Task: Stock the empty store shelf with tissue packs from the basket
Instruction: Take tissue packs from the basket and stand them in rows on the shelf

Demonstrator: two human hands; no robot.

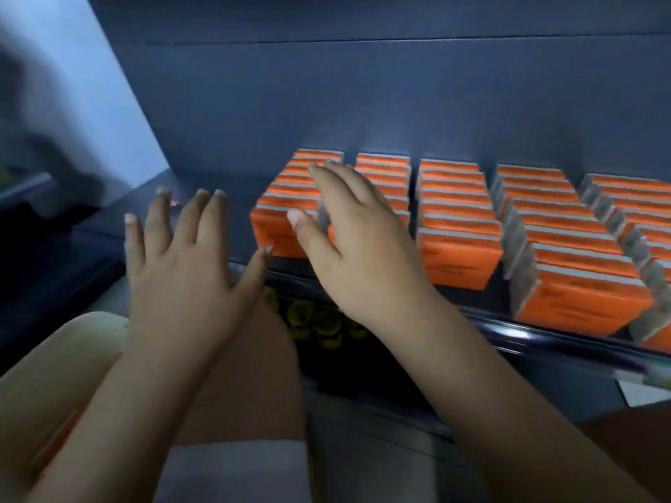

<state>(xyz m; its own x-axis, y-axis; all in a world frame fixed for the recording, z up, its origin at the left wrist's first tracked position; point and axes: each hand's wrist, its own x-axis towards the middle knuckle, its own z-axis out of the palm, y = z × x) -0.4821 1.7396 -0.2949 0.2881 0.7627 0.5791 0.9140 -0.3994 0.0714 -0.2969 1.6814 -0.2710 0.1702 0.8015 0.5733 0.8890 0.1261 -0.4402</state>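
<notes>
Orange rectangular tissue packs [457,226] lining dark shelf [238,212]; we are likely squaring leftmost row with flat right hand [363,248], left hand [178,270] splayed, fingers [210,219] gripping nothing.

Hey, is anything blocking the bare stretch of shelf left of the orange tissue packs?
Nothing visible lies on that bare shelf stretch. Only the open left hand is spread before it; the right hand is over the leftmost row of packs.

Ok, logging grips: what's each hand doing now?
Left hand: open, fingers spread, holding nothing.
Right hand: open, over the leftmost row of tissue packs.
</notes>
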